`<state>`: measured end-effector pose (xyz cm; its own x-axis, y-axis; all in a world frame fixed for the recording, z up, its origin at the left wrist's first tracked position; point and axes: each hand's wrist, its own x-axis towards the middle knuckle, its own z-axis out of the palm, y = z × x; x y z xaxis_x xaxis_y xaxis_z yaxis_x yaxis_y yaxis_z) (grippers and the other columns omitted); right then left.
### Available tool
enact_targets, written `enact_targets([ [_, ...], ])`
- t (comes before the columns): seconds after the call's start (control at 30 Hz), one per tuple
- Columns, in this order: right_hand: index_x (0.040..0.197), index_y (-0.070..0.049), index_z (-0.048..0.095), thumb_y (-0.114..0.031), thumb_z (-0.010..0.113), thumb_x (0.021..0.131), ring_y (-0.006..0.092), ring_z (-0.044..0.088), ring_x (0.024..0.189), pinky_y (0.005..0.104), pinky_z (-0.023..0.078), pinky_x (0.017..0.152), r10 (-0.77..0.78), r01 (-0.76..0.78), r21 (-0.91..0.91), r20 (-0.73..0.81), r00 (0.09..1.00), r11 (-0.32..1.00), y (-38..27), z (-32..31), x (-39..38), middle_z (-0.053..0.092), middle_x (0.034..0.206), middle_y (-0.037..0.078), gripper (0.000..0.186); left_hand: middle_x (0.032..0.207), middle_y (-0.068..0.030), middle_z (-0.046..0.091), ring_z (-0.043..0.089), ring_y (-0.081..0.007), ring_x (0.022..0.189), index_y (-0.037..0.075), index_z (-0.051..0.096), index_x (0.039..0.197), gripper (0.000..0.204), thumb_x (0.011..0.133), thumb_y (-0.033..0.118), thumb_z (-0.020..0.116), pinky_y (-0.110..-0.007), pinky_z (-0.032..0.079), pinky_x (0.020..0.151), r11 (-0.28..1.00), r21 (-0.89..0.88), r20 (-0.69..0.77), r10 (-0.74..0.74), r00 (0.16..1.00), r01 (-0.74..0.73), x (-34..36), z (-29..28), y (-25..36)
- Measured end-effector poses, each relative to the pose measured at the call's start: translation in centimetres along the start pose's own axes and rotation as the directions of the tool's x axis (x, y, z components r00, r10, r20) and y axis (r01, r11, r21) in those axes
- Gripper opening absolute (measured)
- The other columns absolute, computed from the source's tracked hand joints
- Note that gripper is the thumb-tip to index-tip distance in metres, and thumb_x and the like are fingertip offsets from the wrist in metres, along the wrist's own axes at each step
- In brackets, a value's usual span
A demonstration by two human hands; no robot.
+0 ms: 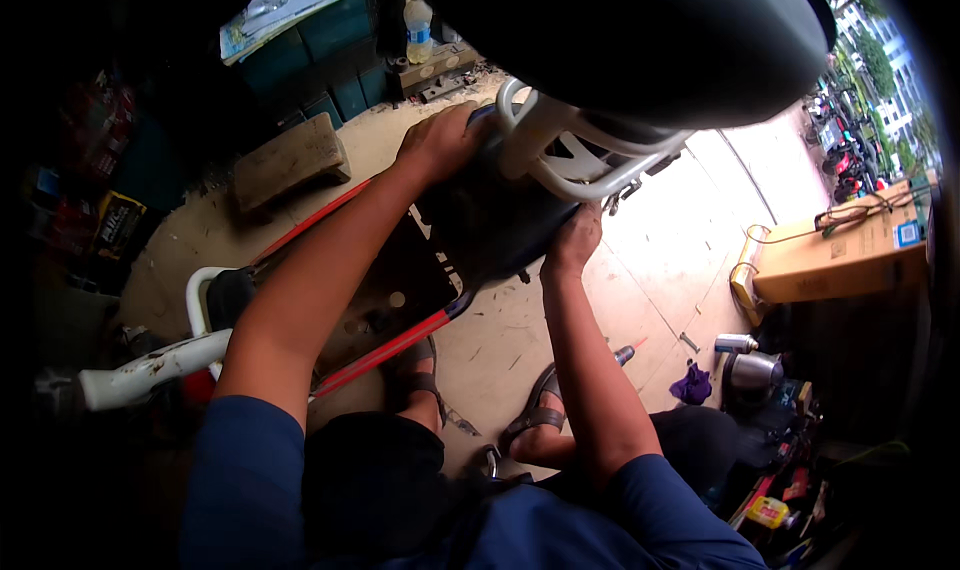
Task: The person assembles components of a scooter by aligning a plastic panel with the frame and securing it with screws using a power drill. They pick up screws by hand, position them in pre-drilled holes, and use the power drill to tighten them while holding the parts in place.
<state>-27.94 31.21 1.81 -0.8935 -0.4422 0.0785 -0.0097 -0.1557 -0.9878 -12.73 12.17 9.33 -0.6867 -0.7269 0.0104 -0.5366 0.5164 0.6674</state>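
Observation:
A black seat (650, 50) fills the top of the head view, above a white tubular frame (545, 150). Under that frame lies a dark plastic panel (490, 230), part of what looks like an electric scooter. My left hand (440, 142) is closed round the panel's far left edge, fingertips partly hidden. At its right edge my right hand (575, 238) grips from the side, most fingers out of sight. Red side rails (385, 352) flank a dark, holed floor plate nearer me. A white bent tube (155, 365) sticks out on the left.
A low wooden stool (292, 162) stands at left. Beyond it are dark green boxes (335, 30) and a plastic bottle (418, 30). On the right sit a cardboard box (840, 255), a spray can (736, 343), a purple cloth (692, 384) and piled tools. A screwdriver (625, 354) lies beside my foot.

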Motion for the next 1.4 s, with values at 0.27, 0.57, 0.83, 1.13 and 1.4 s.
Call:
enact_targets([
  [0.27, 0.095, 0.003, 0.068, -0.038, 0.067, 0.102, 0.0110, 0.056, 0.064, 0.0300, 0.046, 0.058, 0.253, -0.287, -0.172, -0.195, 0.947, 0.942, 8.4, -12.6, -4.0, 0.064, 0.077, 0.002, 0.041, 0.166, -0.0325, 0.028, 0.038, -0.0436, 0.151, -0.013, 0.022, 0.158, 0.091, 0.103, 0.053, 0.053, -0.043, 0.035, 0.122, 0.974, 0.181, -0.016, -0.135, 0.991, 0.136, -8.6, -1.4, -2.6],
  [0.57, 0.079, -0.003, 0.061, -0.046, 0.068, 0.098, 0.0202, 0.056, 0.047, 0.0373, 0.046, 0.045, 0.242, -0.387, -0.515, -0.328, 0.913, 0.765, 15.2, -23.0, -7.7, 0.055, 0.059, 0.005, 0.048, 0.105, -0.0249, 0.075, 0.073, -0.0393, 0.098, -0.001, 0.075, 0.114, 0.052, 0.085, 0.042, 0.078, -0.046, 0.056, 0.087, 0.990, 0.141, 0.508, -0.049, 0.860, -0.027, -17.8, 1.7, 0.2],
  [0.83, 0.086, -0.006, 0.063, -0.018, 0.073, 0.092, 0.0181, 0.059, 0.056, 0.0296, 0.043, 0.047, 0.632, -0.612, -0.197, 0.052, 0.774, 0.766, 3.0, -20.2, 2.0, 0.062, 0.073, 0.007, 0.017, 0.097, -0.0262, 0.073, 0.071, -0.0446, 0.096, 0.001, 0.075, 0.096, 0.043, 0.086, 0.043, 0.075, -0.052, 0.057, 0.086, 0.912, 0.367, -0.068, -0.172, 0.983, 0.185, -22.1, 11.3, 0.4],
  [1.13, 0.113, 0.001, 0.077, -0.038, 0.078, 0.087, 0.0338, 0.075, 0.095, 0.0403, 0.057, 0.091, 0.454, 0.533, -0.790, 0.612, 0.648, 0.304, -9.3, -29.6, 10.9, 0.078, 0.105, 0.022, 0.047, 0.102, -0.0283, 0.072, 0.069, -0.0474, 0.100, 0.000, 0.072, 0.104, 0.043, 0.092, 0.041, 0.071, -0.054, 0.055, 0.089, 0.914, 0.332, -0.091, -0.213, 0.973, 0.232, -22.5, 11.5, 2.0],
  [1.4, 0.126, 0.007, 0.059, -0.027, 0.083, 0.079, 0.0456, 0.065, 0.116, 0.0484, 0.054, 0.100, 0.604, 0.110, -0.985, 0.167, 0.779, 0.131, 8.8, -43.6, -7.9, 0.066, 0.122, 0.033, 0.063, 0.092, -0.0201, 0.068, 0.065, -0.0418, 0.092, 0.006, 0.067, 0.093, 0.016, 0.087, 0.019, 0.071, -0.051, 0.051, 0.082, 0.937, 0.339, -0.407, 0.229, 0.884, -0.086, -24.0, 12.4, 6.8],
])
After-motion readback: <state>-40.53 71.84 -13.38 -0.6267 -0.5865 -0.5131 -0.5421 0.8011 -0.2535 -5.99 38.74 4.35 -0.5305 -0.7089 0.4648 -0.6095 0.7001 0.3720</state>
